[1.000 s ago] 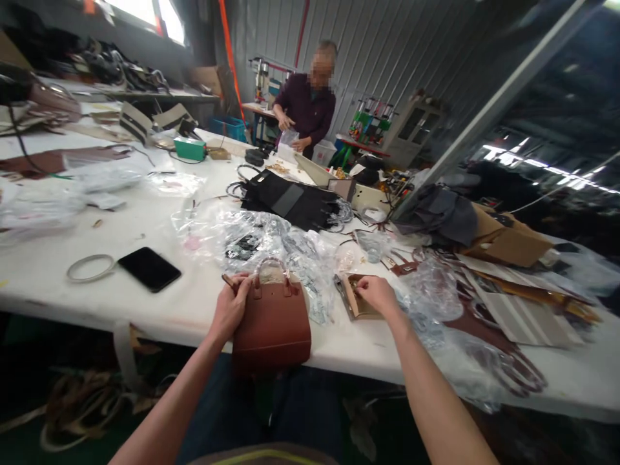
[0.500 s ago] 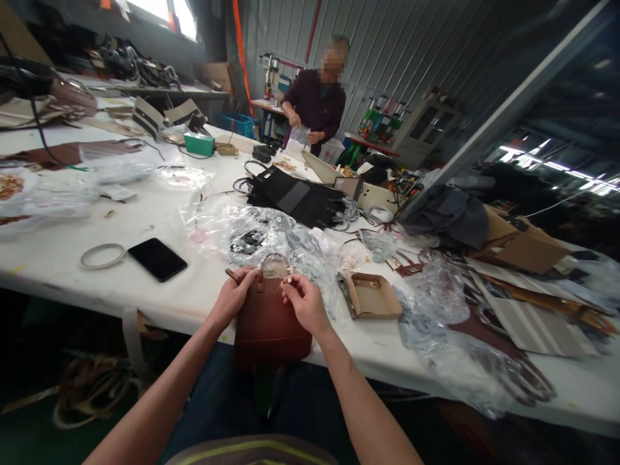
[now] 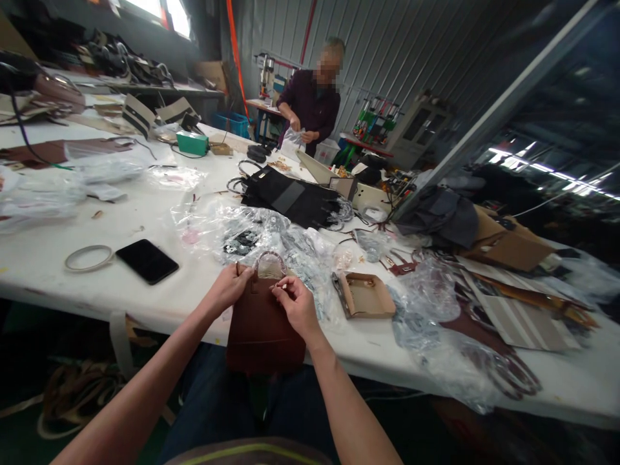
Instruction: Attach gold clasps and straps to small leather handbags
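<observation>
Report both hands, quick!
Left hand: closed on the brown bag at its upper corner, plus a slim item.
Right hand: pinched near the bag's top edge; anything held is too small to tell.

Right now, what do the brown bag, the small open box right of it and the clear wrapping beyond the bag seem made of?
The brown bag looks like leather or a synthetic copy, going by its smooth, low-sheen surface; which, I can't tell. The small open box seems to be cardboard: matte tan, with thin, flat walls. The clear wrapping is probably plastic film: see-through, crinkled and glossy.
</observation>
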Demonstrator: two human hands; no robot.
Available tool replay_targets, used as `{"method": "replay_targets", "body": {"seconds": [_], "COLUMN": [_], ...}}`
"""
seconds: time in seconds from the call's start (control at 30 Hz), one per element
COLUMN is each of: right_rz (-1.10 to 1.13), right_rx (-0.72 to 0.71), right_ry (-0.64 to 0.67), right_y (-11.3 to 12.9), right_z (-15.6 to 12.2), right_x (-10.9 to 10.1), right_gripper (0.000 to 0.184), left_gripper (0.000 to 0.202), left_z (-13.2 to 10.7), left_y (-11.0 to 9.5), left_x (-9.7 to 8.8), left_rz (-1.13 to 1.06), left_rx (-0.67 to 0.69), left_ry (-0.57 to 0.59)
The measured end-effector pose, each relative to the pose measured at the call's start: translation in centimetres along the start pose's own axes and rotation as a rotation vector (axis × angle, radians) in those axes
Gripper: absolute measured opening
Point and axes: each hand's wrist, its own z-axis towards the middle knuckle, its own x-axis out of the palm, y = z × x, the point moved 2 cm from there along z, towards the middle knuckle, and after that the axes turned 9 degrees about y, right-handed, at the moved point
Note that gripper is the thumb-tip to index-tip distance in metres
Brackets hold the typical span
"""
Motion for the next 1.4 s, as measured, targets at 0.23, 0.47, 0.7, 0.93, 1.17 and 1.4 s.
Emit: {"method": "replay_targets", "body": {"seconds": [0.23, 0.47, 0.7, 0.93, 1.17, 1.4], "right_rz": [0.173, 0.136, -0.099, -0.412, -0.450, -0.539], "right_rx": [0.034, 0.034, -0.034, -0.218, -0.217, -0.220], "right_ry": [-0.013, -0.018, -0.033, 0.097, 0.213, 0.256], "right_y": [0.2, -0.4, 1.4, 2.6, 2.3, 2.3], "right_z": [-0.1, 0.2, 0.7, 1.5, 1.8, 2.2], "right_x": [-0.5, -0.2, -1.3, -1.4, -2.3, -2.6], "right_gripper": [0.038, 0.039, 0.025, 0.009, 0.011, 0.021], "left_gripper": [0.047, 0.055, 0.045, 0.041, 0.035, 0.035], "left_z": [-2.9, -2.4, -2.5, -2.3, -2.3, -2.2], "left_y": [-2.0, 1.0, 1.8, 2.2, 2.5, 2.7], "left_x": [0.1, 3.1, 2.5, 2.6, 2.5, 2.7], "left_rz": [-0.235, -0.644, -0.719, -0.744, -0.745, -0.758], "left_rx": [0.058, -0.127, -0.140, -0.220, -0.213, -0.217], "left_ry": [-0.071, -0.056, 0.036, 0.012, 0.058, 0.032]}}
